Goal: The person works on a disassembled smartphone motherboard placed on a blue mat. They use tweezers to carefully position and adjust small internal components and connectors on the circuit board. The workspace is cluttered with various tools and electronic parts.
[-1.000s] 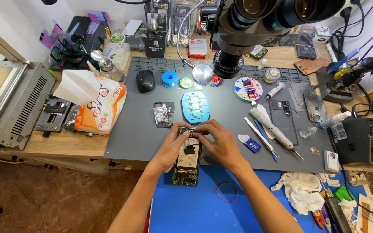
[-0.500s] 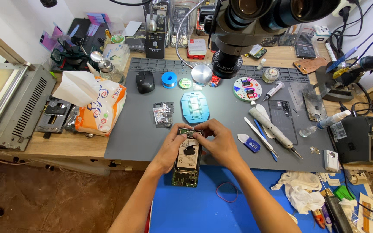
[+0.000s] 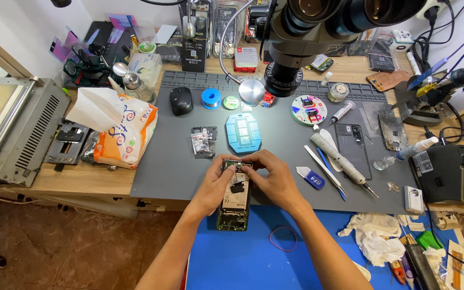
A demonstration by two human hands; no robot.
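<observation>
Grey matting covered the work surface (image 3: 178, 161), with a blue mat at the near edge. An opened phone (image 3: 234, 201), back cover off and internals exposed, lay across the seam of the two mats. The left hand (image 3: 217, 185) steadied the phone's upper left side; the right hand (image 3: 276, 180) worked at its top end. Both grips were pressed together, fingertips pinching a small part at the top of the phone; the part itself was too small to identify. A second phone (image 3: 353, 145) lay to the right, tweezers (image 3: 323, 172) and a screwdriver (image 3: 342, 164) near it, a blue tray (image 3: 243, 133) just beyond the hands. Judged from the exposed board, disassembly was done; the internal work appeared under way, with closing up left.
</observation>
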